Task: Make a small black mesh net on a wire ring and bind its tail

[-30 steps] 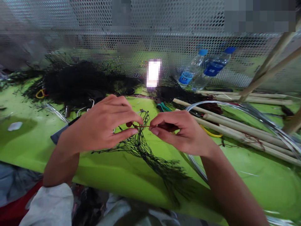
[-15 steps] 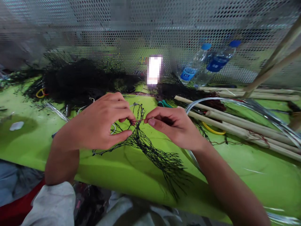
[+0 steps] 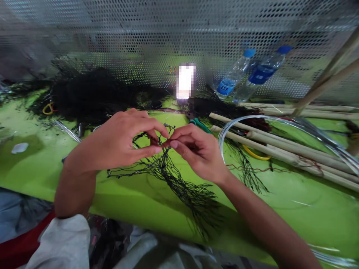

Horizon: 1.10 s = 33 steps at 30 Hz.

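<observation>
A bundle of black netting [image 3: 179, 181] is gathered at its neck between my hands, its loose end fanning out toward the table's front edge. My left hand [image 3: 126, 140] closes on the gathered neck from the left, thumb and fingers around the mesh. From the right, my right hand [image 3: 200, 151] pinches a thin red thread at the same spot, thumb against forefinger. The fingertips of both hands nearly meet, hiding most of the thread and the knot area.
A dark heap of netting [image 3: 84, 91] lies behind on the green table [image 3: 280, 213]. Wooden sticks [image 3: 291, 149], a coil of clear wire [image 3: 238, 120] and green-handled pliers [image 3: 200, 124] lie to the right. Two water bottles [image 3: 226, 84] lean against the perforated panel [image 3: 134, 48]. A lit phone [image 3: 185, 82] stands behind.
My right hand has moved left, closing the gap to my left hand. My left forefinger has lifted and reaches over the netting's neck. Less red thread shows between the hands.
</observation>
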### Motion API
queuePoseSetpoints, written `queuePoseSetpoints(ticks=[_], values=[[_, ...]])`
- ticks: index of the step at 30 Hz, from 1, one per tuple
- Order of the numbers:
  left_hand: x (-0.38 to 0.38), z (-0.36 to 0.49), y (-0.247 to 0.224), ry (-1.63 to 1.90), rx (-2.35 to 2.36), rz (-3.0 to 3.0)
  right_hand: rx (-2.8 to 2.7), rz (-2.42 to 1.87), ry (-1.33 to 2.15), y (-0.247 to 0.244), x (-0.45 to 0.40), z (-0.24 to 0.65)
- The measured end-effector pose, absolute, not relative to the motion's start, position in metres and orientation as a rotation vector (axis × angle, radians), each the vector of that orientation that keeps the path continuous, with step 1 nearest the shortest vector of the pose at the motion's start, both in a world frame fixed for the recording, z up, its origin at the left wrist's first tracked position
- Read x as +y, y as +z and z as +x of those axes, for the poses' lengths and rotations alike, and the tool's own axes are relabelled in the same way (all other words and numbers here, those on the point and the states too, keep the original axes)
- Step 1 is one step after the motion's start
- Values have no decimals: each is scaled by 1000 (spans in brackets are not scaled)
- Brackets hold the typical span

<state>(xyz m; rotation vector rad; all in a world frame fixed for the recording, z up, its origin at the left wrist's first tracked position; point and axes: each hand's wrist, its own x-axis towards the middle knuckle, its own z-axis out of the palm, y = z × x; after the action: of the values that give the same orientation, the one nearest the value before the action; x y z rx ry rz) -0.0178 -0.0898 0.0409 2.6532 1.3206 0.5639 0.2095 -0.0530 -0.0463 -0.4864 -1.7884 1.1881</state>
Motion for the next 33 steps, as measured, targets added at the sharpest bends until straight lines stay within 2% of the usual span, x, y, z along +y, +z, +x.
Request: queuePoseSetpoints(ticks=[6,17,27,33], values=[[-87,-17,38,614,1266,2579,-1771,-439,1150,-49,-56,206],[-87,-14,40,578,1222,2647,-1491,-453,1646,-50,-51,202],[-87,-11,38,600,1281,2652,-1606,-465,1619,-45,-58,205],[-85,-11,37,583,1290,2667,-1630,-457,1758,-41,-53,210]])
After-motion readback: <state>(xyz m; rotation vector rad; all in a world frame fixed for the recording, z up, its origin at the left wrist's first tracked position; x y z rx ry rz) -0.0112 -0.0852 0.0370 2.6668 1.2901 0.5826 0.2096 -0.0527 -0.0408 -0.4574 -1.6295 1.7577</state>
